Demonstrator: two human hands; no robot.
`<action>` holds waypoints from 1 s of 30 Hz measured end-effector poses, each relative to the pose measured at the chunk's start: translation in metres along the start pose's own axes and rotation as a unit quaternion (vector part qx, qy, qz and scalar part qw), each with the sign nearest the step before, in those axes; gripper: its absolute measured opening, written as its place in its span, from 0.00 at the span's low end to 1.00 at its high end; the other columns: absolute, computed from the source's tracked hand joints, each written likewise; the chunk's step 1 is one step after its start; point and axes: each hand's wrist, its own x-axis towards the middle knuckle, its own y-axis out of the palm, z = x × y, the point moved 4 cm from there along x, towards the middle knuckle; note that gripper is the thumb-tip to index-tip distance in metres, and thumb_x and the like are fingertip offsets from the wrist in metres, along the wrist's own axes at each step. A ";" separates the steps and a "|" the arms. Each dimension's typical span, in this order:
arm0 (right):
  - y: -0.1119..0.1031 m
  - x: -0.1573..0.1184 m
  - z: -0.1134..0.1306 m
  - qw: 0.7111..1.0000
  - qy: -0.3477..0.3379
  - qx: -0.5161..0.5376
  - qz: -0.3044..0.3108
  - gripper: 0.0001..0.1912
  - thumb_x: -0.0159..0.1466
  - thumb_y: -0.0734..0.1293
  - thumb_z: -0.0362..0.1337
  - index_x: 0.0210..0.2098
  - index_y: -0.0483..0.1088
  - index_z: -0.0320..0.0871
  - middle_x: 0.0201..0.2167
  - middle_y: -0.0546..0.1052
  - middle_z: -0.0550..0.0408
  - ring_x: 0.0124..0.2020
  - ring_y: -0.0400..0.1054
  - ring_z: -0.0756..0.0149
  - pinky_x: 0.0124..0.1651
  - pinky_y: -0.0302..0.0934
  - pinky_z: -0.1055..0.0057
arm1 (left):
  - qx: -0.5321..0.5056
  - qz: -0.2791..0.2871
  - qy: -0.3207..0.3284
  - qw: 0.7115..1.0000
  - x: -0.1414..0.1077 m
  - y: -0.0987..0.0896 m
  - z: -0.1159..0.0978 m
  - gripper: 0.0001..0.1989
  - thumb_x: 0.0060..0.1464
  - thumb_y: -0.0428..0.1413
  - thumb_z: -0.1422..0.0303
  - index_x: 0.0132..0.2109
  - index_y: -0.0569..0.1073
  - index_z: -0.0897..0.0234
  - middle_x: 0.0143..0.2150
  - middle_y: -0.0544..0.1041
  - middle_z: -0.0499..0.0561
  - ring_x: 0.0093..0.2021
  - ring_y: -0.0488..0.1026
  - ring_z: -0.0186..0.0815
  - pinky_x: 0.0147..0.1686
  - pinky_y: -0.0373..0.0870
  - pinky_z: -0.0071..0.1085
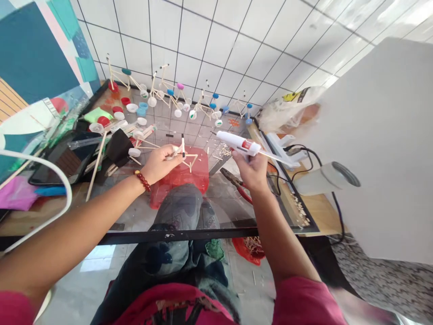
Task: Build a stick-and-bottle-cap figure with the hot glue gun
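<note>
My right hand point(254, 172) is wrapped round a white hot glue gun point(235, 140), its nozzle pointing left. Over the glass table, my left hand point(161, 163) pinches a small wooden stick piece point(183, 145) with black ends. Just right of those fingertips is a thin stick frame point(191, 161); whether it joins the held piece I cannot tell. Below the glue gun lie pliers point(235, 180) with red handles. Along the back stand several little stick-and-bottle-cap bicycles point(179, 97).
Loose bottle caps point(131, 107) and a black tablet-like slab point(64, 158) crowd the left side. Stick offcuts point(223, 151) lie mid-table. A white cable point(64, 180) loops at left. Right of the glass are a jar point(326, 178), black cords point(314, 153) and a plastic bag point(287, 110).
</note>
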 end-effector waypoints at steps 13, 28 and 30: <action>-0.001 -0.040 0.013 0.987 -0.133 -0.071 0.057 0.11 0.65 0.67 0.42 0.46 0.69 0.46 0.40 0.77 0.48 0.41 0.72 0.52 0.45 0.67 0.53 | 0.011 -0.012 0.081 0.997 -0.002 0.000 -0.004 0.06 0.55 0.60 0.65 0.35 0.80 0.62 0.42 0.82 0.53 0.42 0.77 0.38 0.45 0.73 0.34; 0.007 -0.041 0.010 0.979 -0.153 -0.123 0.048 0.12 0.66 0.64 0.43 0.45 0.69 0.44 0.41 0.74 0.44 0.41 0.70 0.50 0.45 0.66 0.53 | 0.019 -0.015 0.082 0.996 -0.002 0.000 -0.003 0.06 0.55 0.60 0.68 0.37 0.81 0.62 0.43 0.83 0.52 0.44 0.78 0.38 0.48 0.73 0.35; 0.008 -0.042 0.010 0.978 -0.155 -0.130 0.045 0.12 0.66 0.63 0.44 0.45 0.69 0.44 0.41 0.74 0.44 0.41 0.70 0.50 0.44 0.67 0.52 | 0.017 -0.012 0.081 0.997 -0.002 0.000 -0.003 0.06 0.55 0.60 0.67 0.37 0.81 0.62 0.44 0.83 0.53 0.44 0.78 0.38 0.47 0.73 0.35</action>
